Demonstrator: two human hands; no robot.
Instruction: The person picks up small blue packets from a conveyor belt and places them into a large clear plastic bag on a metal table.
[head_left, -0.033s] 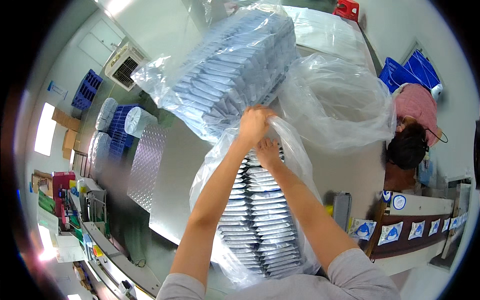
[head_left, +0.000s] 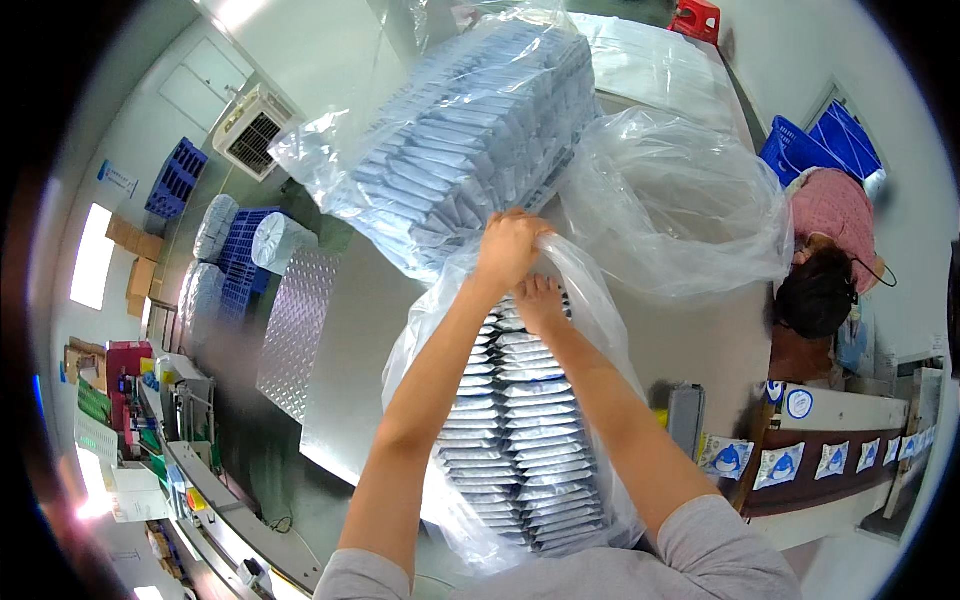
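Observation:
A clear plastic bag [head_left: 405, 350] lies in front of me with two long rows of flat silvery packets [head_left: 545, 430] inside. At its far end, my left hand [head_left: 512, 248] is closed on the gathered rim of the bag. Just below it, my right hand [head_left: 540, 304] reaches inside the bag and lies on the far packets, fingers side by side and slightly apart. Their tips are partly hidden. Beyond my hands, touching this bag, is a larger filled clear bag [head_left: 470, 130] packed with rows of pale blue-white packets.
A loose clear bag [head_left: 670, 210] sits right of my hands on the metal table [head_left: 350, 340]. At the right, a person in pink [head_left: 835, 215] bends near a brown conveyor [head_left: 850, 490] carrying blue-white packets. Blue crates [head_left: 245, 255] and wrapped rolls stand on the floor at left.

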